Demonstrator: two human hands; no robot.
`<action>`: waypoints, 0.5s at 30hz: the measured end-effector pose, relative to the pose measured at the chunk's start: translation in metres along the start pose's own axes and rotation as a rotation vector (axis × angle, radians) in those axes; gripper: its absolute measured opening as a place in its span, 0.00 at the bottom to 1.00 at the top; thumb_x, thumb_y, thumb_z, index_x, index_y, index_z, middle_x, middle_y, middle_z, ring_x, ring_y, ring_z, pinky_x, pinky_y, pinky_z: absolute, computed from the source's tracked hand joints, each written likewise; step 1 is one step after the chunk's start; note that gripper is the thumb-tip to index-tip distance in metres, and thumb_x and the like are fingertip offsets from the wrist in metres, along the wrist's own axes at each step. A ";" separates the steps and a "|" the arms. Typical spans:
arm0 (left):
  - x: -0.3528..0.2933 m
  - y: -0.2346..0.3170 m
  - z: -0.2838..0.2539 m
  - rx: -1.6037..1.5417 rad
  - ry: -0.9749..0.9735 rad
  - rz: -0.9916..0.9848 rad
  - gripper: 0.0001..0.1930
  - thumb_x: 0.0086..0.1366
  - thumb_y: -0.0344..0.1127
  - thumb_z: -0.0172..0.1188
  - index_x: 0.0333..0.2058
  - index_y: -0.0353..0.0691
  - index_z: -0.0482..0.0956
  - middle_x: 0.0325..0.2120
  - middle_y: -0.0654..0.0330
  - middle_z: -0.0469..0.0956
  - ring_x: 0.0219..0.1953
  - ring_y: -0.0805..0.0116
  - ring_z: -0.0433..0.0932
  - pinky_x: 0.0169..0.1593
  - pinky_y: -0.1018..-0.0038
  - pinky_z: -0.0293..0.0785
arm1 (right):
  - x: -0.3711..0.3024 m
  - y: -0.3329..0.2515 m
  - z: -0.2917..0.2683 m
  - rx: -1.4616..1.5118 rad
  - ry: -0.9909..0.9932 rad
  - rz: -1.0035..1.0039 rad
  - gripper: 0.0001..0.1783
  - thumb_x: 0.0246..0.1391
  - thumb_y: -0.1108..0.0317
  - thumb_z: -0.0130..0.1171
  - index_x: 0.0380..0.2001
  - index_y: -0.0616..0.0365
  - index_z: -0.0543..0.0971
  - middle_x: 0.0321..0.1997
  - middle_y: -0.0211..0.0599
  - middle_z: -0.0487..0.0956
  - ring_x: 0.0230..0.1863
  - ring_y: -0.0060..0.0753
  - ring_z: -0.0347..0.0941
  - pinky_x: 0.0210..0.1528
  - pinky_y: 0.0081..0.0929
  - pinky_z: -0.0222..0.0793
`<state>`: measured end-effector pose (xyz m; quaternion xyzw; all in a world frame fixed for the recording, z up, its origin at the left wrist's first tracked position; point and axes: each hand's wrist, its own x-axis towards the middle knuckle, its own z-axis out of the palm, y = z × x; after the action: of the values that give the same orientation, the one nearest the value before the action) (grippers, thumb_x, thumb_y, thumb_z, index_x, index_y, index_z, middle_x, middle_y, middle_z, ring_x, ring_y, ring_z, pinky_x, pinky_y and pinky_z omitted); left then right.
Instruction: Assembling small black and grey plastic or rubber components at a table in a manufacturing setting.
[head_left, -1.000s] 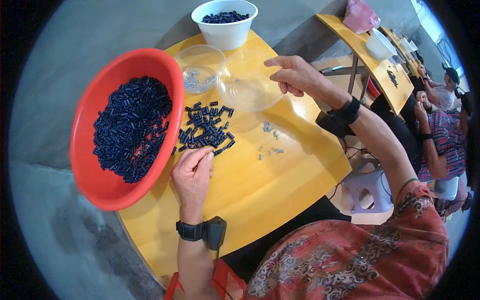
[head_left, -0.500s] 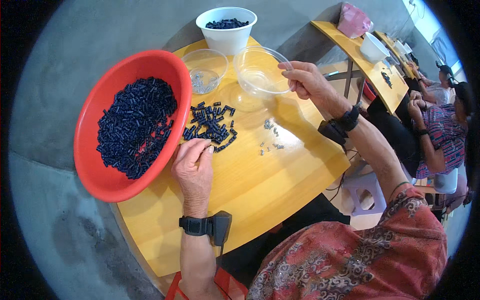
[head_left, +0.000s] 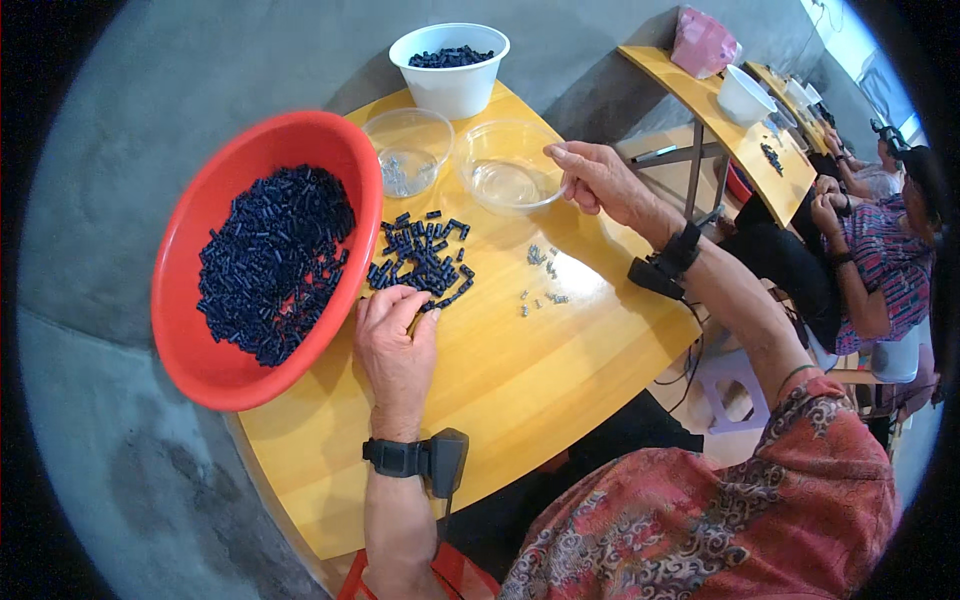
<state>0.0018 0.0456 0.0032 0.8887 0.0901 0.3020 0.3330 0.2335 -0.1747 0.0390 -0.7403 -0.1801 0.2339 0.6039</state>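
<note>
My right hand [head_left: 608, 188] pinches the rim of a clear plastic bowl [head_left: 512, 203], which looks empty and rests on the yellow table. Beside it is a second clear bowl [head_left: 408, 122] with small silvery pieces [head_left: 400, 175] inside. My left hand [head_left: 393, 340] has thumb and forefinger together on a small dark cylindrical piece at the near edge of a loose pile of dark cylindrical pieces [head_left: 425, 250]. Several tiny metal pieces [head_left: 536, 255] lie scattered to the right of that pile.
A big red basin [head_left: 172, 300], full of dark pieces, leans over the table's left edge. At the far end stands a white tub [head_left: 455, 90] of similar pieces. Two people sit at the right, near another table [head_left: 660, 68] with a white bowl [head_left: 745, 97] and pink bag [head_left: 703, 42].
The clear bowl in my right hand has come down from a raised, tilted position onto the table. My left hand has shifted slightly right at the pile's edge.
</note>
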 end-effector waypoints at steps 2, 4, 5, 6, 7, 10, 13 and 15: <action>-0.001 -0.001 0.000 0.006 0.001 0.016 0.11 0.43 0.24 0.66 0.30 0.38 0.81 0.32 0.60 0.77 0.37 0.61 0.73 0.42 0.69 0.70 | -0.002 0.002 0.000 0.033 0.018 -0.011 0.23 0.60 0.52 0.50 0.45 0.62 0.72 0.19 0.28 0.71 0.12 0.13 0.59 0.12 0.13 0.51; 0.001 -0.001 0.002 0.006 -0.002 0.032 0.11 0.43 0.24 0.66 0.29 0.38 0.80 0.31 0.61 0.76 0.37 0.59 0.72 0.41 0.67 0.70 | -0.006 0.005 -0.004 0.067 0.065 -0.079 0.32 0.57 0.48 0.52 0.49 0.69 0.69 0.23 0.35 0.73 0.14 0.16 0.63 0.14 0.15 0.56; 0.001 0.000 0.001 0.015 -0.006 0.023 0.11 0.44 0.24 0.65 0.30 0.38 0.81 0.31 0.60 0.76 0.37 0.60 0.73 0.42 0.69 0.70 | -0.010 0.004 -0.001 0.068 0.064 -0.078 0.32 0.57 0.48 0.52 0.49 0.69 0.69 0.23 0.35 0.73 0.14 0.16 0.63 0.14 0.15 0.56; 0.000 0.000 0.000 0.023 -0.011 0.013 0.11 0.44 0.23 0.65 0.30 0.38 0.81 0.31 0.60 0.77 0.37 0.61 0.73 0.42 0.70 0.69 | -0.017 0.003 0.001 0.047 0.113 -0.102 0.30 0.57 0.49 0.52 0.47 0.70 0.69 0.23 0.35 0.73 0.14 0.17 0.63 0.14 0.15 0.57; 0.000 0.000 -0.001 0.025 -0.012 0.011 0.11 0.44 0.23 0.65 0.30 0.38 0.81 0.31 0.60 0.77 0.37 0.61 0.73 0.42 0.70 0.69 | -0.023 0.001 0.004 0.027 0.163 -0.125 0.29 0.56 0.50 0.53 0.46 0.70 0.70 0.24 0.36 0.73 0.14 0.17 0.63 0.15 0.15 0.58; 0.000 0.000 0.000 0.009 -0.019 -0.005 0.11 0.44 0.23 0.65 0.30 0.38 0.81 0.31 0.60 0.77 0.37 0.61 0.73 0.42 0.69 0.69 | -0.041 0.003 0.012 0.027 0.120 -0.055 0.22 0.56 0.55 0.54 0.41 0.66 0.71 0.25 0.36 0.74 0.15 0.18 0.64 0.15 0.16 0.58; 0.000 0.000 0.001 0.029 -0.013 0.025 0.11 0.44 0.24 0.65 0.30 0.38 0.81 0.31 0.60 0.77 0.36 0.61 0.73 0.42 0.69 0.69 | -0.058 0.004 0.024 0.224 -0.060 0.102 0.17 0.56 0.59 0.55 0.38 0.63 0.71 0.25 0.34 0.74 0.15 0.17 0.64 0.16 0.16 0.58; 0.002 0.001 0.001 0.040 -0.009 0.046 0.11 0.44 0.24 0.65 0.30 0.38 0.81 0.30 0.60 0.77 0.36 0.61 0.73 0.41 0.69 0.69 | -0.068 0.000 0.035 0.251 -0.058 0.122 0.12 0.55 0.64 0.56 0.37 0.62 0.72 0.25 0.30 0.74 0.16 0.16 0.64 0.16 0.15 0.57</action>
<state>0.0037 0.0445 0.0044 0.8983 0.0742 0.3038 0.3085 0.1575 -0.1833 0.0419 -0.6616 -0.1215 0.3123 0.6708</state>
